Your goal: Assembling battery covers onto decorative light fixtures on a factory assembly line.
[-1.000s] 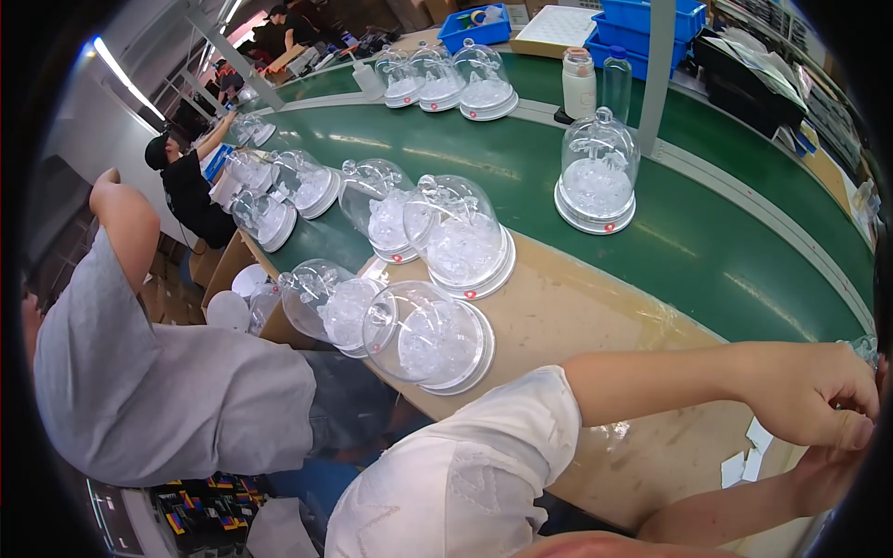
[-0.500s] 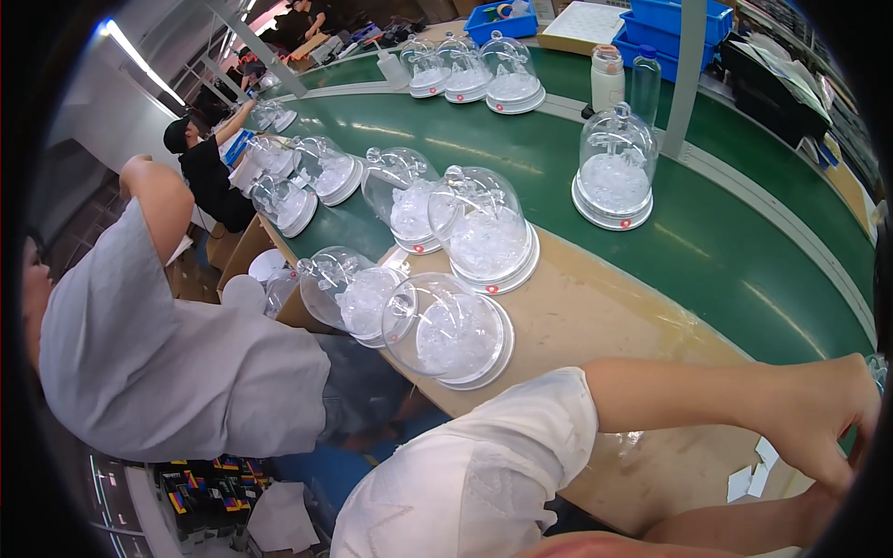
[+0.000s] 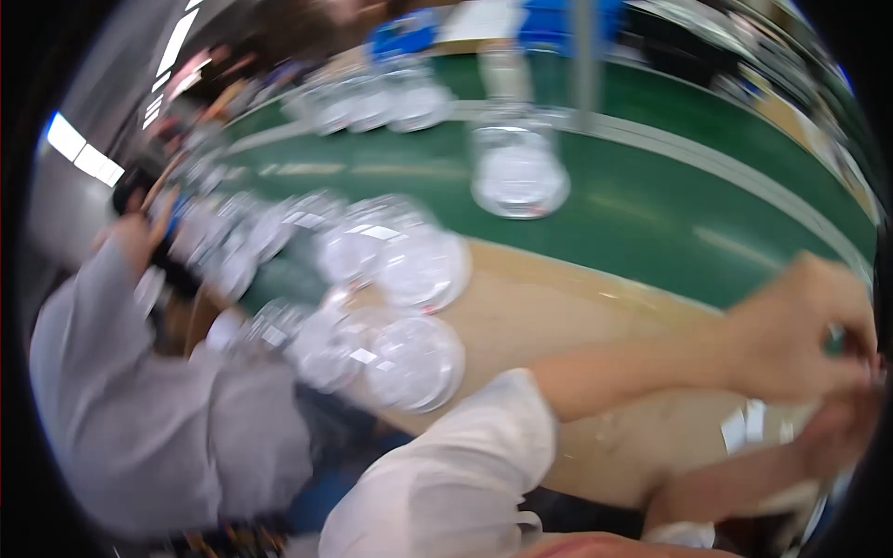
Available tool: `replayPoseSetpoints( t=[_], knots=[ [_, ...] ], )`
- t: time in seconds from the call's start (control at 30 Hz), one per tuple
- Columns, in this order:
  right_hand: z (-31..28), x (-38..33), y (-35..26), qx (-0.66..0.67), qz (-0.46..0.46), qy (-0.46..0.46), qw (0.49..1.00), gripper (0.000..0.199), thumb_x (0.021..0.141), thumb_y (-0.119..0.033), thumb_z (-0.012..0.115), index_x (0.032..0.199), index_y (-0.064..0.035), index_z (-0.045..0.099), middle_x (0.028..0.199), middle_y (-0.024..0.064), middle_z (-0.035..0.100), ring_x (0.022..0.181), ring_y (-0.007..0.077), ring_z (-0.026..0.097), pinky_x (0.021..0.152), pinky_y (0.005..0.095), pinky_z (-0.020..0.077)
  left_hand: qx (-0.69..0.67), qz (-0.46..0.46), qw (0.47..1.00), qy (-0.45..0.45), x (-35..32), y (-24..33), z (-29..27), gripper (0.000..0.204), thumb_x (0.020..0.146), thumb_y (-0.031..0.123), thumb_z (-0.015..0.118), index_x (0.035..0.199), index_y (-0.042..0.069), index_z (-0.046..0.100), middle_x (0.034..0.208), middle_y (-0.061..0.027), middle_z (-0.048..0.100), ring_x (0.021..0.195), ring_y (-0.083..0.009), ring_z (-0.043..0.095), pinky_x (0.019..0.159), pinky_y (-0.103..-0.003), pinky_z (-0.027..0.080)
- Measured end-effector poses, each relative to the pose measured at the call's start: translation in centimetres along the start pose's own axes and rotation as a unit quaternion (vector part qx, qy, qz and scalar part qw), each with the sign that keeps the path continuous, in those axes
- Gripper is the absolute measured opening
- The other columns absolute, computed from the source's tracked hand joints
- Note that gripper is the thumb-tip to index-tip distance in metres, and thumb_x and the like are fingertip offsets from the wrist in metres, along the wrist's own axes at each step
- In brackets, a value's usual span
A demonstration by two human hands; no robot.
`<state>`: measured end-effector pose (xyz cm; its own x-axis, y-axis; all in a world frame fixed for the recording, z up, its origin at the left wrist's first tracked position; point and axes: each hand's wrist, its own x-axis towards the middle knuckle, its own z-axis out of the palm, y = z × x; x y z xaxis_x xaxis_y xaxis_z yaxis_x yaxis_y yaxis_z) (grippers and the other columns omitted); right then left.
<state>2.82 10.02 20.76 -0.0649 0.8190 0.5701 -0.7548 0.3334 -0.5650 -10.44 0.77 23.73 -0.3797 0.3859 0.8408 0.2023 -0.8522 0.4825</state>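
A blurred view replaces the sharper one of half a second ago: the camera has swung, and the clear domes [image 3: 416, 361] now smear across the wooden bench [image 3: 558, 316] near its left edge. The single dome [image 3: 519, 177] on the green belt [image 3: 707, 195] sits lower in the picture than before. The person's left hand [image 3: 805, 335] has come in from the far right and now shows fully above the bench's right end, fingers curled downward. The right hand [image 3: 837, 432] rises just beneath it, the two meeting at the right rim of the view. Motion blur and the rim hide whatever lies between them; whether either hand clasps anything cannot be told. White scraps [image 3: 744, 428] lie on the bench just left of the right hand. A co-worker in a grey sleeve [image 3: 149, 418] remains at the bench's left edge, arm raised toward the domes.
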Motion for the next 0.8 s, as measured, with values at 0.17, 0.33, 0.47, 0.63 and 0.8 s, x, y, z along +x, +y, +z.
replayPoseSetpoints(
  t=[0.17, 0.33, 0.47, 0.63, 0.8],
  knots=[
    [1.4, 0.4, 2.0, -0.176, -0.101, -0.156, 0.967, 0.05, 0.097, -0.037, 0.058, 0.12, 0.0069, 0.056, 0.113, 0.0178, 0.061, 0.094, 0.0222, 0.057, 0.085, 0.0326, 0.045, 0.076, -0.043, 0.992, -0.094, -0.9, -1.4, -2.7, 0.017, 0.076, 0.013, 0.081, 0.09, 0.009, 0.072, 0.081, -0.0027, 0.068, 0.075, -0.0148, 0.066, 0.062, -0.026, 0.048],
    [0.3, 1.8, 1.0, -0.105, -0.103, -0.167, 0.975, 0.029, 0.103, -0.015, 0.051, 0.121, 0.0063, 0.058, 0.111, 0.0182, 0.064, 0.101, 0.0225, 0.062, 0.089, 0.0362, 0.0486, 0.028, -0.024, 0.992, -0.122, -0.8, -0.9, -2.6, 0.029, 0.08, 0.004, 0.081, 0.103, -0.005, 0.064, 0.098, -0.0073, 0.064, 0.088, -0.0138, 0.058, 0.078, -0.025, 0.046],
    [0.1, 1.2, 0.4, -0.125, -0.07, -0.179, 0.973, 0.029, 0.102, -0.013, 0.052, 0.122, 0.0066, 0.058, 0.112, 0.0152, 0.065, 0.101, 0.0201, 0.062, 0.089, 0.0355, 0.0499, 0.06, -0.064, 0.991, -0.103, -1.2, -1.2, -2.5, 0.024, 0.086, 0.002, 0.076, 0.106, -0.004, 0.064, 0.101, -0.0062, 0.065, 0.092, -0.0119, 0.06, 0.084, -0.024, 0.046],
    [2.1, 0.0, 1.3, -0.109, -0.059, -0.166, 0.978, 0.027, 0.098, -0.006, 0.058, 0.123, 0.0052, 0.059, 0.111, 0.0118, 0.067, 0.102, 0.0148, 0.063, 0.087, 0.0304, 0.051, 0.149, -0.046, 0.985, -0.078, -1.1, -0.8, -3.4, 0.017, 0.092, -0.002, 0.068, 0.109, -0.005, 0.067, 0.106, -0.0061, 0.068, 0.094, -0.0115, 0.063, 0.086, -0.024, 0.047],
    [2.2, -0.3, 1.0, -0.085, -0.019, -0.165, 0.982, 0.024, 0.096, -0.003, 0.06, 0.12, 0.004, 0.061, 0.111, 0.0109, 0.068, 0.105, 0.0137, 0.062, 0.092, 0.0288, 0.0492, 0.132, -0.071, 0.988, -0.029, -1.2, -1.3, -2.4, 0.015, 0.086, -0.008, 0.069, 0.101, -0.006, 0.07, 0.098, -0.0115, 0.069, 0.084, -0.0135, 0.06, 0.073, -0.022, 0.046]
  ],
)
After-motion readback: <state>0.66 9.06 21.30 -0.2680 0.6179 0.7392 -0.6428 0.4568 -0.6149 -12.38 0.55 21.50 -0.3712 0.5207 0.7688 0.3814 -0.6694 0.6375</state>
